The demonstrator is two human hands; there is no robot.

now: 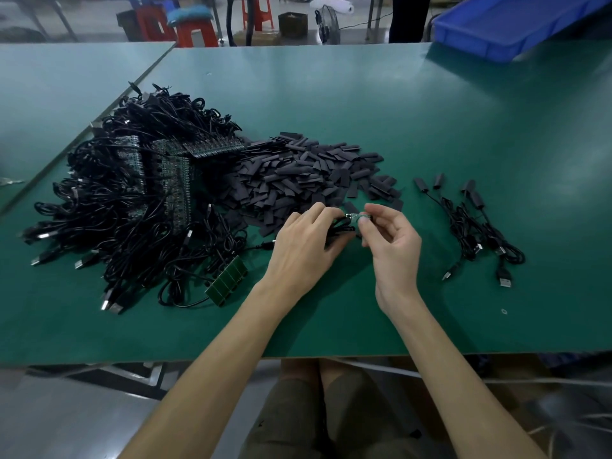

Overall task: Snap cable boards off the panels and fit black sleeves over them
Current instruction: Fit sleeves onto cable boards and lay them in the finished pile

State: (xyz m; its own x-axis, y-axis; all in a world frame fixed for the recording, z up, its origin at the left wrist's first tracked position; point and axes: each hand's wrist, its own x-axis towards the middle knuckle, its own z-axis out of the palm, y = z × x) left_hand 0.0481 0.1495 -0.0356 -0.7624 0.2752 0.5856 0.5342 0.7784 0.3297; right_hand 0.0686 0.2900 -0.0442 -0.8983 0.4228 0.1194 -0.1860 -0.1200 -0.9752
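**Hands.** Both bare forearms are reaching in from the near edge of the green table and meeting just near of the middle pile.
- The left hand is lying palm down. Its fingers are curling over a looped black cable, and its fingertips are closing on the left end of a single cable board.
- The right hand is standing with its palm facing left. Thumb and forefinger are pinching the board's right end, and the remaining fingers are curling loosely around nothing.

**Cable board.** The board is showing as a small green sliver with a bright glint at its left end. The two hands are holding it roughly level, at the near fringe of the sleeves. It is small and blurred, so whether a sleeve is already partly over it cannot be told.

**Surroundings.**
- The black sleeves, short flat pieces, are lying in a loose pile in the middle of the table.
- To the left, a large heap of cables and panels is spreading out, with USB plugs pointing near and left.
- A short panel strip of green boards is lying at the heap's near edge, with cables trailing from it.
- To the right, well apart from the hands, a few sleeved cables are lying with their sleeved ends far and their plugs near.
- A blue tray is sitting at the far right corner.
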